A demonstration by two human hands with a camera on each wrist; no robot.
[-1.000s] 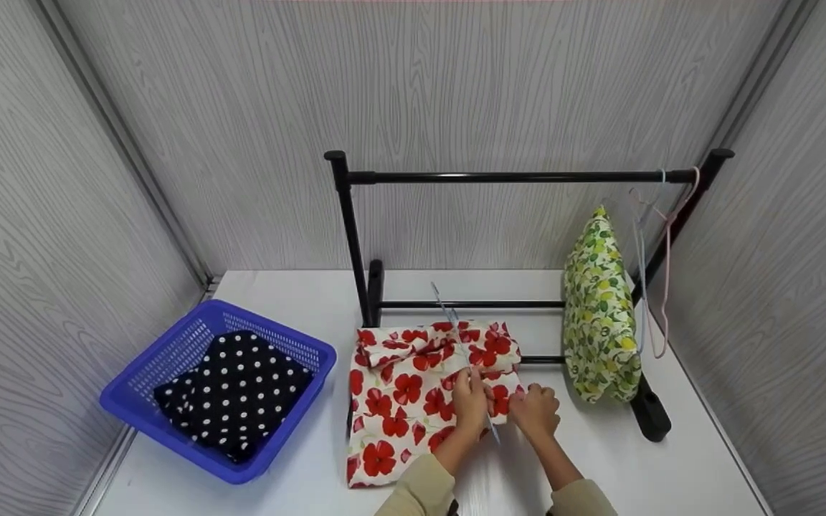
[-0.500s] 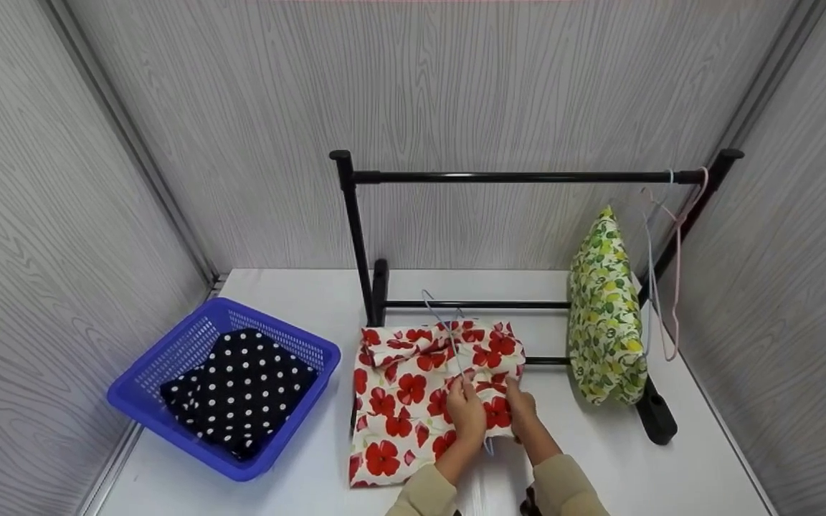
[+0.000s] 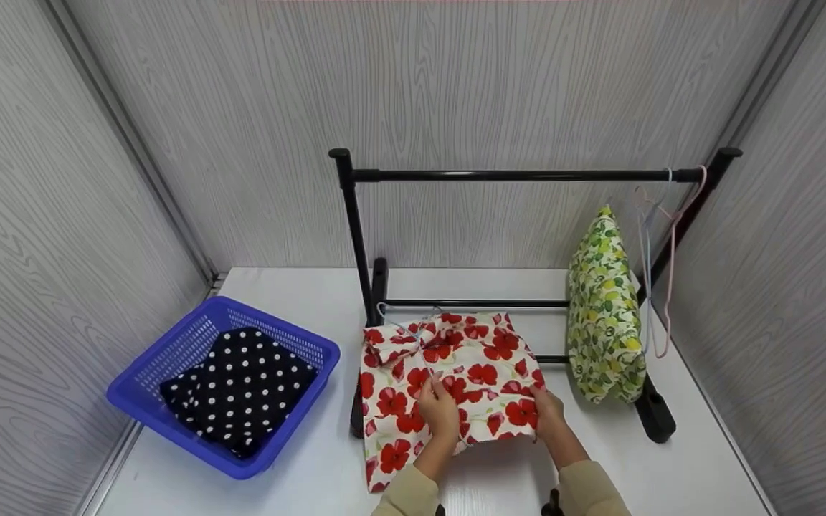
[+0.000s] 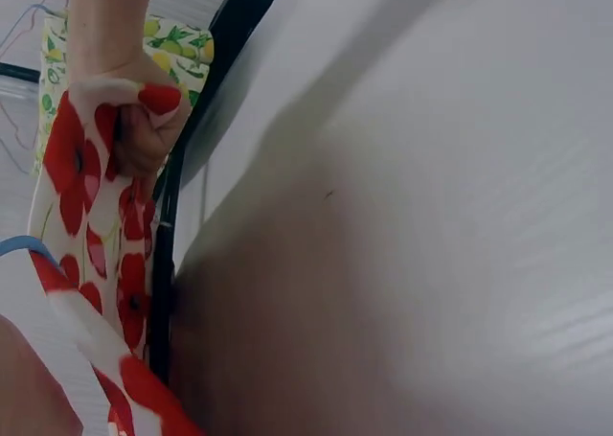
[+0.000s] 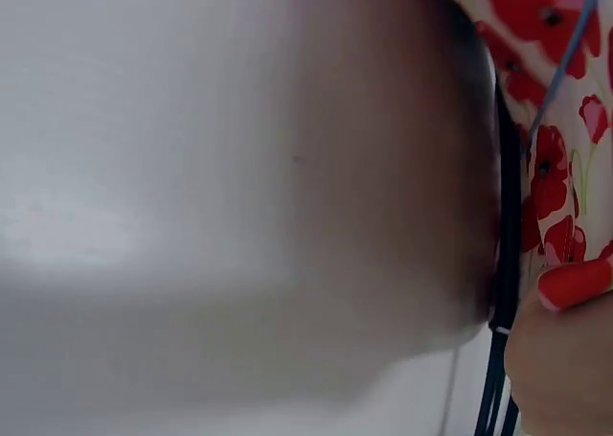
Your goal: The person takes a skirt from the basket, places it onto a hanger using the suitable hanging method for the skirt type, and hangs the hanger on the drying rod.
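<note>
A white garment with red flowers (image 3: 483,373) lies spread at the front of the rack, its lower right part raised off the table; its exact kind is unclear. Over it slants a thin blue clothes hanger (image 3: 421,345), hook toward the upper left. My left hand (image 3: 439,412) pinches the hanger's wire above the cloth. My right hand (image 3: 549,414) grips the garment's right edge, and in the left wrist view that right hand (image 4: 144,134) has its fingers curled into the fabric. The hanger's lower part is hidden by the cloth and left hand.
A black clothes rack (image 3: 485,175) stands behind. On its right hang a lemon-print garment (image 3: 605,315), a pink hanger (image 3: 671,272) and a pale blue one (image 3: 648,265). At left, a blue basket (image 3: 137,416) holds a black polka-dot cloth (image 3: 244,387). Walls enclose the white table.
The left hand has shifted left, and the hanger now leans left. The right hand, now gripping the garment's edge, has pulled it to the right, and the front hem has spread wider.
</note>
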